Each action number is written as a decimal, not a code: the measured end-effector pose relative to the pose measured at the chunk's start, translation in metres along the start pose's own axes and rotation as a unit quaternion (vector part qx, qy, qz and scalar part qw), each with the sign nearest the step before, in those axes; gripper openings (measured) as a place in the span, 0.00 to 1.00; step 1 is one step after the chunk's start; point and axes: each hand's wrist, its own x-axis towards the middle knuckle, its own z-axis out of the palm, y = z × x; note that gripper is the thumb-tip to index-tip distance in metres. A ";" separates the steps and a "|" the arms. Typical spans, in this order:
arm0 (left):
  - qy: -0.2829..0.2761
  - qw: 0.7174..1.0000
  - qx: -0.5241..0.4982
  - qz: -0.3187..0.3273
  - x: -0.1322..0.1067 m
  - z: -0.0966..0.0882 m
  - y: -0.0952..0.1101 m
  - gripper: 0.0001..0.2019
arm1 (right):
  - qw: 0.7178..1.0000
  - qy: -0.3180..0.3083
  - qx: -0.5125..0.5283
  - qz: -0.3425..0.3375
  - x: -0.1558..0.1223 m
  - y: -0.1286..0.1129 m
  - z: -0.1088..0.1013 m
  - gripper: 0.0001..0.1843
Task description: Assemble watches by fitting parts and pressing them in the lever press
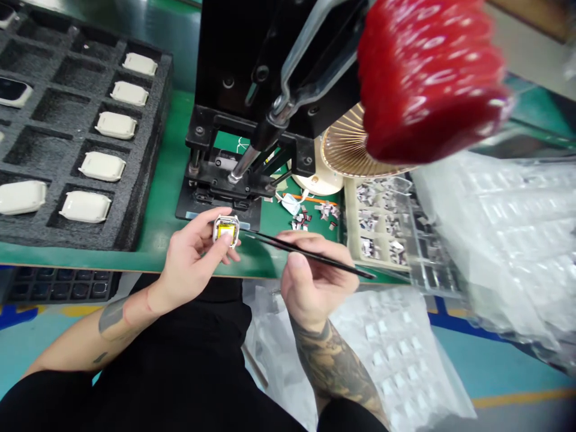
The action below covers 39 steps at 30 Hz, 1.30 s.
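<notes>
My left hand (191,255) is closed on a small white watch-shaped case (226,230) with a yellow part inside, held just above the front edge of the green bench. My right hand (315,276) pinches black tweezers (310,255) whose tips point left toward the case. Both hands hover in front of a black lever press (252,102) with a red knob handle (427,78).
A black foam tray (67,72) with several white cases in its pockets lies at the left. A compartmented box (382,222) of small parts, loose parts on the green mat (162,204), a small fan (346,147) and clear plastic blister trays (508,240) lie right.
</notes>
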 end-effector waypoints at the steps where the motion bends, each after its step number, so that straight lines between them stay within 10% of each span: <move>1: -0.001 1.000 -0.001 -0.001 0.000 0.000 0.000 0.21 | 1.000 0.012 -0.008 0.011 0.000 0.003 0.000 0.08; 10: 0.008 0.998 -0.033 -0.049 0.006 -0.005 0.008 0.24 | 0.981 -0.011 0.123 0.148 -0.008 0.008 0.004 0.08; 16: 0.042 0.998 0.024 -0.031 0.002 -0.004 0.011 0.24 | 0.992 -0.036 0.120 0.032 0.037 -0.029 -0.090 0.22; 18: 0.015 0.997 0.066 -0.032 0.000 -0.003 0.013 0.24 | 0.996 0.071 -0.031 -0.046 0.064 -0.033 -0.140 0.25; 20: -0.019 0.992 0.114 -0.043 -0.001 -0.003 0.015 0.26 | 0.925 0.277 -0.217 -0.144 0.084 -0.029 -0.178 0.18; 22: -0.061 0.984 0.157 -0.055 0.001 -0.003 0.016 0.30 | 0.863 0.344 -0.319 -0.186 0.090 -0.021 -0.193 0.16; 32: -0.090 0.964 0.249 0.006 -0.001 -0.017 0.003 0.17 | 0.802 -0.195 -0.546 -0.144 0.005 0.012 -0.120 0.16; 39: -0.099 0.961 0.259 0.010 0.000 -0.017 0.003 0.19 | 0.770 -0.060 -0.633 -0.055 0.050 0.004 -0.172 0.19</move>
